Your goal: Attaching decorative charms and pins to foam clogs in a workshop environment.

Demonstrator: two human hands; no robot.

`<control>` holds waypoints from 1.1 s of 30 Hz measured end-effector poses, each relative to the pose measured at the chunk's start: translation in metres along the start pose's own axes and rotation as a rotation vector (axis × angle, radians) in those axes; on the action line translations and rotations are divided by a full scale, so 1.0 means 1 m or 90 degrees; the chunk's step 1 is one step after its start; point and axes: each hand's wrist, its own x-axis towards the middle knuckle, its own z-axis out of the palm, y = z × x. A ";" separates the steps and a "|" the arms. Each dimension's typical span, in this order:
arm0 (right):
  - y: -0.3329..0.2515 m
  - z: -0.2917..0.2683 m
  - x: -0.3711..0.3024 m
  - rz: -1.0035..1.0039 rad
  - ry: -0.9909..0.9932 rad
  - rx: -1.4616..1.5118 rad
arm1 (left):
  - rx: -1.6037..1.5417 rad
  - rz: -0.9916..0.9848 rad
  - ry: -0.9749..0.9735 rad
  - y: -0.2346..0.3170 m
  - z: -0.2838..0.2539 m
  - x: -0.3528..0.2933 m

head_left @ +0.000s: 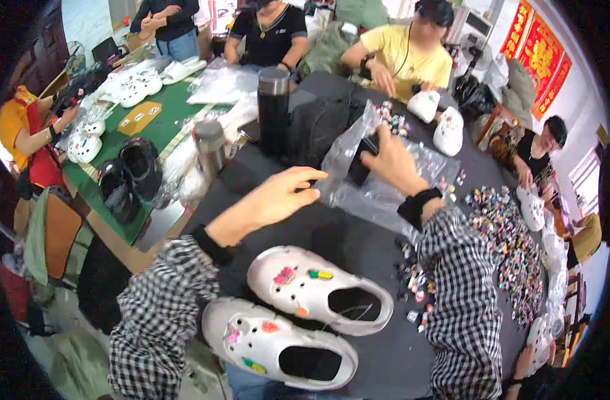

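Plastic bag (pixel 372 205) lies beyond the white clogs (pixel 286 337), under my right grip (pixel 393 160); whether those fingers pinch it, I cannot tell. My left grip (pixel 272 201) is relaxed and empty, just beside its left edge. I'd best steady the film left-handed and work gently, keeping loose charms (pixel 508 240) on the right undisturbed.

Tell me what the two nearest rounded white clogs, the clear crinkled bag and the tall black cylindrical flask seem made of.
White clogs: probably moulded foam or rubber, satin; smooth one-piece shells with holes suggest it.
Clear bag: apparently thin, glossy plastic film; see-through with bright creases.
Black flask: perhaps coated metal, faintly glossy; its silvery lid hints so, but plastic is possible.
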 end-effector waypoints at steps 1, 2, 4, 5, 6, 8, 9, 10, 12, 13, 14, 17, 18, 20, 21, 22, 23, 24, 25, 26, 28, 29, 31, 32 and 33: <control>0.007 0.006 0.005 0.010 -0.004 0.017 | -0.006 0.022 -0.013 0.005 -0.009 -0.022; 0.012 0.012 0.009 0.031 -0.016 0.020 | -0.002 0.022 -0.023 0.012 -0.015 -0.044; 0.019 0.022 0.010 -0.030 0.053 0.030 | 0.004 -0.026 -0.018 0.030 -0.025 -0.091; 0.021 0.023 0.011 -0.018 0.009 0.026 | 0.006 -0.088 -0.009 0.041 -0.026 -0.114; 0.019 0.024 0.012 -0.009 -0.002 0.048 | -0.004 -0.086 -0.001 0.052 -0.025 -0.134; 0.014 0.015 0.003 0.003 -0.009 0.055 | 0.028 -0.110 0.023 0.069 -0.022 -0.167; 0.009 0.005 -0.004 0.003 -0.007 0.051 | 0.020 -0.132 0.046 0.077 -0.019 -0.184; 0.003 -0.007 -0.011 -0.090 0.046 0.018 | 0.013 -0.114 0.045 0.082 -0.014 -0.199; -0.015 -0.037 -0.030 -0.211 0.066 0.090 | 0.111 -0.073 0.136 0.089 -0.005 -0.229; -0.021 -0.055 -0.046 -0.212 -0.060 0.169 | 0.126 -0.089 0.184 0.090 0.002 -0.245; -0.027 -0.073 -0.067 -0.220 -0.185 0.240 | 0.123 -0.087 0.189 0.090 0.009 -0.260; -0.045 -0.103 -0.131 -0.293 -0.400 0.236 | 0.053 -0.197 0.345 0.090 0.027 -0.304; -0.050 -0.103 -0.146 -0.378 -0.401 0.240 | 0.056 -0.192 0.348 0.091 0.031 -0.316; -0.056 -0.096 -0.168 -0.313 -0.441 0.260 | -0.080 -0.402 0.248 0.091 0.042 -0.334; -0.058 -0.092 -0.175 -0.301 -0.461 0.243 | -0.126 -0.324 0.200 0.089 0.053 -0.337; -0.059 -0.087 -0.181 -0.303 -0.442 0.263 | -0.143 -0.322 0.163 0.087 0.066 -0.339; -0.061 -0.084 -0.187 -0.284 -0.418 0.261 | -0.175 -0.305 0.167 0.087 0.077 -0.340; -0.063 -0.082 -0.192 -0.237 -0.417 0.232 | -0.219 -0.311 0.193 0.087 0.086 -0.341; -0.061 -0.087 -0.199 -0.233 -0.452 0.204 | -0.226 -0.295 0.208 0.087 0.089 -0.339; -0.064 -0.090 -0.207 -0.240 -0.461 0.203 | -0.238 -0.291 0.222 0.085 0.088 -0.337; -0.069 -0.101 -0.234 -0.186 -0.451 0.246 | -0.215 -0.236 0.214 0.081 0.087 -0.326; -0.071 -0.108 -0.247 -0.140 -0.514 0.275 | -0.198 -0.185 0.227 0.078 0.086 -0.318; -0.082 -0.117 -0.278 -0.106 -0.460 0.275 | -0.181 -0.155 0.201 0.068 0.080 -0.297; -0.088 -0.119 -0.290 -0.099 -0.422 0.271 | -0.163 -0.128 0.185 0.063 0.077 -0.285; -0.093 -0.122 -0.300 -0.067 -0.399 0.288 | -0.210 -0.103 0.185 0.059 0.076 -0.273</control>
